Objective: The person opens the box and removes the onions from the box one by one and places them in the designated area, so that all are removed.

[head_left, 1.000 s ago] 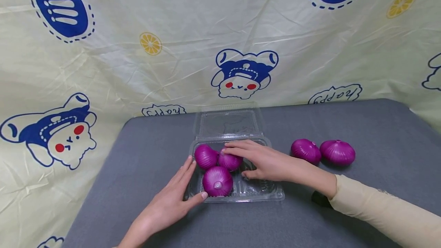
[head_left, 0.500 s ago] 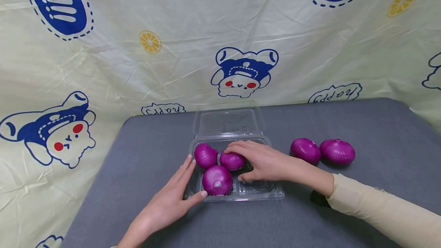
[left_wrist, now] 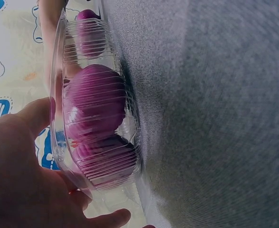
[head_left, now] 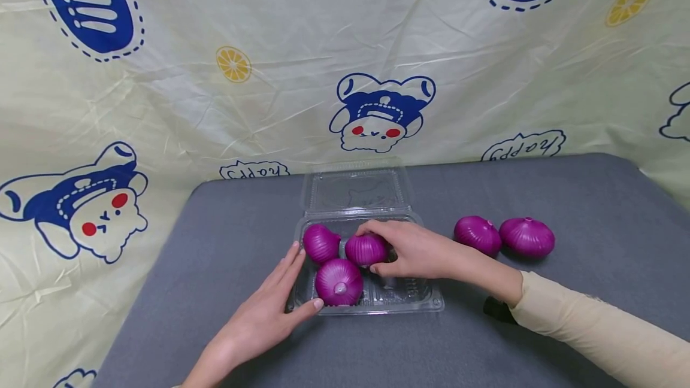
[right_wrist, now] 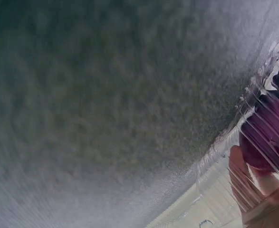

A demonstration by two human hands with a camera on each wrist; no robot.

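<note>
Clear, thin plastic forms the box (head_left: 401, 305) on the grey table (head_left: 237, 226), its lid (head_left: 358, 190) folded back toward the far edge. The right hand (head_left: 417, 250) curls its fingers and thumb round the held onion (head_left: 365, 249) inside; the right wrist view is dim, so how firm that grip is seems hard to judge. The left hand (head_left: 264, 316) lies with fingers straight along the box's left side, thumb at its near rim. Slick, rounded skin could let the held onion slip and roll; a knock could shift the rear onion (head_left: 320, 244) or front onion (head_left: 339, 282); too much pressure could buckle the ribbed wall. The onions are glossy purple, finely lined and squat, with nubbed tips. Two loose onions (head_left: 527, 237) sit toward the table's far right corner.
</note>
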